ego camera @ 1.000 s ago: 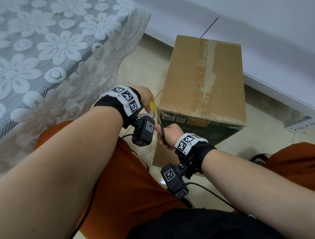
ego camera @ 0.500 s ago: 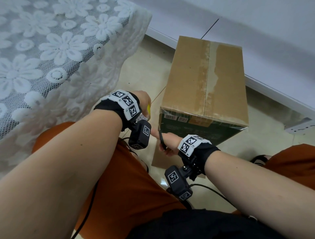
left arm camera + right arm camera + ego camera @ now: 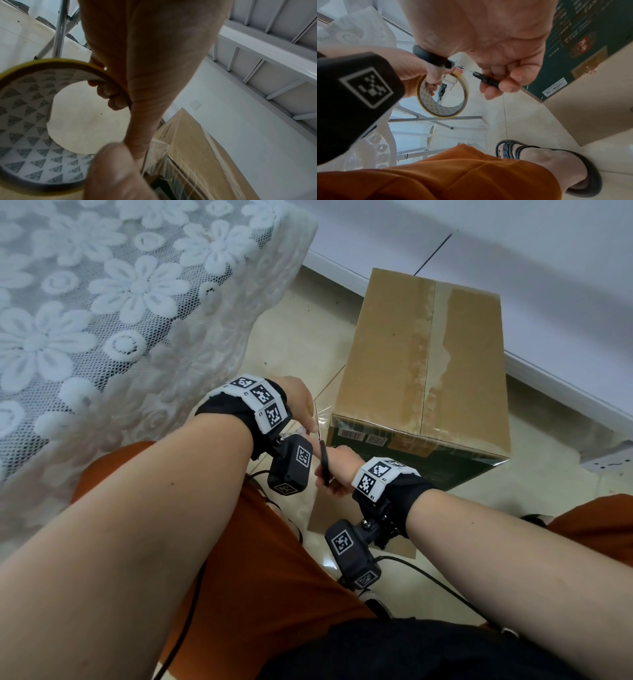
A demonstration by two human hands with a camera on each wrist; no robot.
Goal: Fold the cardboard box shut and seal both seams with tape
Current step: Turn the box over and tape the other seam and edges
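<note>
The cardboard box point(image 3: 421, 364) stands on the floor with its top flaps folded down and a strip of clear tape along the middle seam. My left hand point(image 3: 301, 402) grips the yellow-edged tape roll point(image 3: 25, 121) just off the box's near left corner, fingers through its core. A stretch of clear tape point(image 3: 159, 151) runs from the roll to that corner. My right hand point(image 3: 337, 470) holds black-handled scissors point(image 3: 323, 457), blades pointing up between the left hand and the box. Seen from the right wrist, the scissors point(image 3: 433, 56) have their handles spread.
A table under a white lace cloth point(image 3: 102, 302) fills the left, its metal legs point(image 3: 436, 119) close by. A white wall point(image 3: 548, 285) runs behind the box and a power strip point(image 3: 609, 460) lies at right. Flat cardboard point(image 3: 342, 518) lies on the floor near my sandalled foot point(image 3: 556, 162).
My right hand dipped beside the box's near face, then rose again, and the scissor blades now point up at the tape. The yellow roll has slipped behind my left hand in the head view.
</note>
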